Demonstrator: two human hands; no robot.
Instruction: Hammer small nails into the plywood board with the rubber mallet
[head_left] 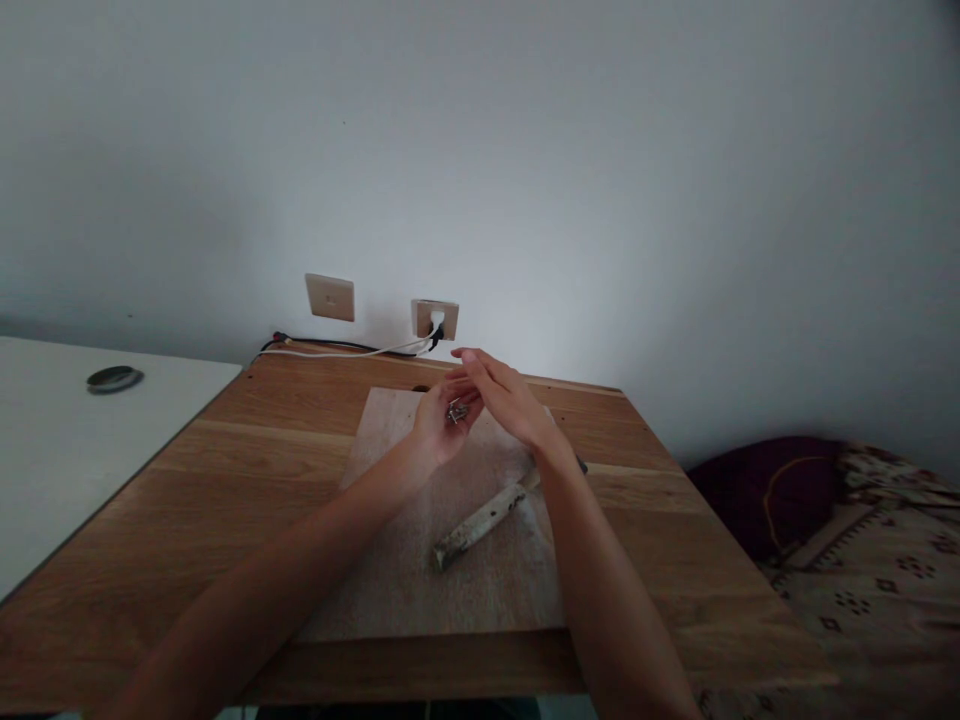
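My left hand (444, 418) is cupped, palm up, above a pale board. In its palm lies a small heap of shiny metal pieces (456, 411), which look like nails or screws but are too small to tell. My right hand (501, 392) arches over the left fingers, its own fingers stretched out, and holds nothing that I can see. On the board rests a worn handle (480, 525) with flaking white paint. Its far end runs under my right forearm, and a dark tip (582, 465) shows on the other side.
The pale board (397, 590) lies on a wooden table (247, 480) against the wall. At the back, cables (352, 352) run to a wall socket (448, 318). To the left is a white surface with a dark oval object (114, 379); to the right, patterned fabric (862, 600).
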